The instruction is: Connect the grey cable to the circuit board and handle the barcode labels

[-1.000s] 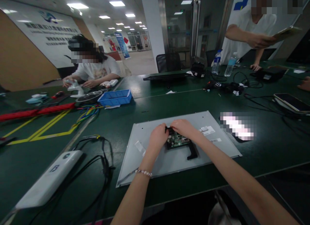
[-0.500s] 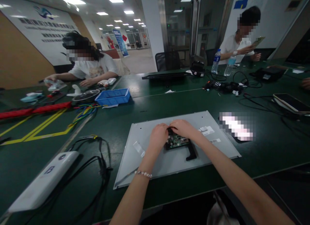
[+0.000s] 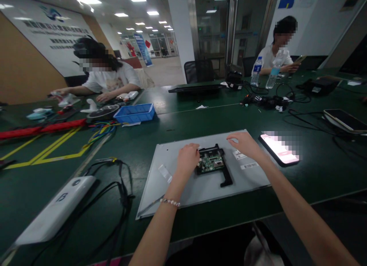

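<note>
A green circuit board [image 3: 211,163] sits in a black plastic bracket [image 3: 226,178], which lies on the back of a flat grey metal panel [image 3: 183,195]. My left hand [image 3: 187,159] is closed at the bracket's left edge, its fingertips partly hidden. It wears a beaded bracelet on the wrist. Over the right part of the panel, apart from the bracket, my right hand [image 3: 243,143] holds nothing, with thumb and fingers apart. Beneath it are white labels [image 3: 249,166] on the panel. Clear tape [image 3: 164,173] is stuck on the panel's left side.
A lit phone [image 3: 282,151] lies right of the panel. To the left are a white elongated device [image 3: 57,208] and black cables [image 3: 123,185]. A blue bin [image 3: 134,113], a dark flat screen [image 3: 197,88] and bottles [image 3: 272,77] stand farther back. Two other people sit across the table.
My right hand has let go of the bracket's top edge and moved right, uncovering more of the board. My left hand stays at the left edge. The person at far right has lowered their hands.
</note>
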Available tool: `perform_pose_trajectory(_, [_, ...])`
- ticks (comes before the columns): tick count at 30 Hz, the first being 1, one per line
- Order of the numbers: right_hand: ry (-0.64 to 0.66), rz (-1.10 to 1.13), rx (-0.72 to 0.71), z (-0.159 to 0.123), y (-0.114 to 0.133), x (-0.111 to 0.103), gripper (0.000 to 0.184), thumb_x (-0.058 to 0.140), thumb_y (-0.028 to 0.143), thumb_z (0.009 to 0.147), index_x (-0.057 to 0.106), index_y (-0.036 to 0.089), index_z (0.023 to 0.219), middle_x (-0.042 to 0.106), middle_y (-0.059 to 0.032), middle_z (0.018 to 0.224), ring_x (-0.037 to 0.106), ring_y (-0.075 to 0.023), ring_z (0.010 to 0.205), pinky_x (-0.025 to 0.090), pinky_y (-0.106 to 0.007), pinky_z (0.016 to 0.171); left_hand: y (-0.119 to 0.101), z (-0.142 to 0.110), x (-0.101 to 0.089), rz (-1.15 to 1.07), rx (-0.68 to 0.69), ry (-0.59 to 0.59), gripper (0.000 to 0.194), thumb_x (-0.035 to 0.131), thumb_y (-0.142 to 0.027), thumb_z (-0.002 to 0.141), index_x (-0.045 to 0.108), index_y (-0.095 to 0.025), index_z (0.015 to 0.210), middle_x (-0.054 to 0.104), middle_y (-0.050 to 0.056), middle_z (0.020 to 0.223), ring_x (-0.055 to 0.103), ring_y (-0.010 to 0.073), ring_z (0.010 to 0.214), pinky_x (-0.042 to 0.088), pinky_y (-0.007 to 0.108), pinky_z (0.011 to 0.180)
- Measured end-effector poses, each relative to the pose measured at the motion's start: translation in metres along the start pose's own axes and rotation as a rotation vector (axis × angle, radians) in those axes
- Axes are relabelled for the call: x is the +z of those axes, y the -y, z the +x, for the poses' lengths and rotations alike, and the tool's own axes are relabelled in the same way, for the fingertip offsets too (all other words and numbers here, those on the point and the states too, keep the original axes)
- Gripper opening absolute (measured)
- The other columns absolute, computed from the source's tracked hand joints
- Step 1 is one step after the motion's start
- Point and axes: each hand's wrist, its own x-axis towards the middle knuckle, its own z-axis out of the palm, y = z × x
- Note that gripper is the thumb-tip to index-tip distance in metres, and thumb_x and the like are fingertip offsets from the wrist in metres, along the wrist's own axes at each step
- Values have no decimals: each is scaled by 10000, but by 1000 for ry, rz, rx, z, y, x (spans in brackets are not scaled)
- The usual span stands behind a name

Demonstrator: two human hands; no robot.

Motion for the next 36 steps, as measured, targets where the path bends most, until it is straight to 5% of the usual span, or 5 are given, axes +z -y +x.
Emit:
perform_pose_trajectory(7, [41, 1, 124, -30, -31, -3, 312, 536, 265, 817, 630, 197, 1106, 618, -78, 1159, 577, -207, 1039, 455, -316, 868, -5, 0, 0, -15, 55, -132, 260, 426, -196, 876, 617, -185, 1052, 626, 71, 1104, 551, 223, 1029, 393, 342, 919])
perform_pose_trajectory(14, [140, 56, 169, -43, -44, 6, 326, 579, 221, 741, 657, 187, 1055, 642, -76, 1053, 607, -192, 921, 474, -302, 808, -11, -1, -1, -8, 83, -110, 248, 413, -196, 883, 626, -177, 1009, 626, 74, 1071, 549, 216, 1000, 394, 339, 902])
perform_pose_trajectory(23, [119, 277, 251, -44, -32, 9, 177, 589, 277, 777, 707, 185, 872, 692, -56, 858, 626, -178, 763, 478, -294, 705, -10, 1, 1, -20, 88, -134, 222, 440, -175, 861, 648, -177, 939, 645, 71, 1010, 571, 222, 962, 425, 356, 874])
perform_pose_trajectory(32, [185, 555, 214, -43, -19, 11, 265, 546, 274, 823, 669, 198, 1045, 682, -54, 896, 606, -148, 740, 465, -287, 686, -11, 1, -2, -146, 141, -234, 248, 432, -150, 855, 628, -162, 1006, 635, 78, 1062, 565, 214, 998, 429, 359, 907])
perform_pose_trajectory(36, [176, 616, 171, -42, -7, 19, 197, 558, 277, 814, 646, 171, 956, 658, -34, 828, 581, -125, 706, 442, -245, 628, -18, 1, -7, -206, 195, -254, 241, 431, -151, 857, 627, -160, 996, 637, 72, 1052, 571, 203, 988, 431, 354, 920])
